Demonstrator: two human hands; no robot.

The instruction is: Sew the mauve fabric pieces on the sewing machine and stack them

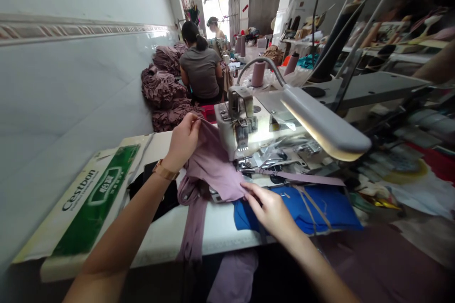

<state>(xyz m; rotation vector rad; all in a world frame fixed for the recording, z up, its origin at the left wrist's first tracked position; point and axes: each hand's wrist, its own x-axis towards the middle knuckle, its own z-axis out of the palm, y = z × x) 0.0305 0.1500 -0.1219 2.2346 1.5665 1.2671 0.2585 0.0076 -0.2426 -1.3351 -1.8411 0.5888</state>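
Note:
A mauve fabric piece (pixel 213 165) lies across the white table (pixel 167 241) in front of a white sewing machine (pixel 241 123). My left hand (pixel 183 142) pinches the fabric's upper edge behind the machine's presser area and lifts it. My right hand (pixel 272 208) pinches the fabric's near edge beside the needle plate, its heel resting on a blue cloth (pixel 320 208). Part of the mauve fabric hangs over the table's front edge. A gold watch sits on my left wrist.
A green and white bag (pixel 92 199) lies at the table's left by the tiled wall. A lit lamp (pixel 320 123) hangs over the machine. Another person (pixel 201 71) sits ahead with mauve fabric piles (pixel 163 90). Clutter fills the right side.

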